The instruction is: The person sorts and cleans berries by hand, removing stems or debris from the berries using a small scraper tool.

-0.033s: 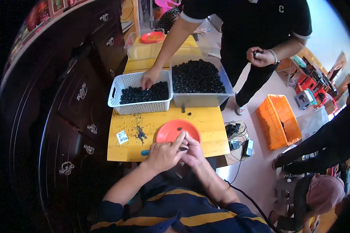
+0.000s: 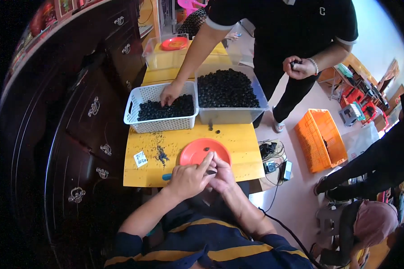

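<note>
Hands meet over the plate, nothing shifts

Left hand (image 2: 189, 179) and right hand (image 2: 221, 175) stay pinched together on a small dark piece (image 2: 211, 171) at the red plate (image 2: 194, 154); one more piece (image 2: 206, 149) lies on it.

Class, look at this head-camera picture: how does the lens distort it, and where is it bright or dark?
Head view: fisheye bends the yellow table edges and the dark cabinet toward the rim; corners go black; the floor at right is bright and washed out; the cabinet side is dim; both hands, left hand and right hand, by the red plate, are evenly lit and fairly sharp.
</note>
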Demonstrator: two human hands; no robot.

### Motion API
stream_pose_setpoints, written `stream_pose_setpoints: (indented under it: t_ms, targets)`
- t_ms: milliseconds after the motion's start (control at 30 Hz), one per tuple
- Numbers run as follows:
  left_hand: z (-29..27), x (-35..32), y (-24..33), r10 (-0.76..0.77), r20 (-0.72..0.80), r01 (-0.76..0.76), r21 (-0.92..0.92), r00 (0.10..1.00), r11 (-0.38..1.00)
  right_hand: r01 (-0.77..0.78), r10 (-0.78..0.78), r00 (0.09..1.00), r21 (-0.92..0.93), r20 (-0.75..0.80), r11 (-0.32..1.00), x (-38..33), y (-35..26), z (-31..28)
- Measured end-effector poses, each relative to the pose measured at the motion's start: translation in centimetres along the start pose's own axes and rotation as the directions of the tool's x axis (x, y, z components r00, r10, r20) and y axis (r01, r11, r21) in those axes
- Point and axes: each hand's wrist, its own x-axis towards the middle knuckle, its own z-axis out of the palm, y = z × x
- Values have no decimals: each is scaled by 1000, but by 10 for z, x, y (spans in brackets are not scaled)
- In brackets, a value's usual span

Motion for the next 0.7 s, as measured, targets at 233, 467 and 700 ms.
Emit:
stream_pose_setpoints:
  t_ms: [233, 467, 700]
  targets:
    - [2, -1, 0, 22, 58, -24, 32, 998, 999, 1, -4, 997, 37, 77, 999, 1, -8, -10]
    - [2, -3, 5, 32, 37, -32, -4, 999, 999, -36, 33, 996, 28, 83, 999, -7, -8, 6]
    - [8, -4, 3, 50, -6, -50, -26, 999, 998, -67, 41, 972, 108, 230, 992, -8, -6, -1]
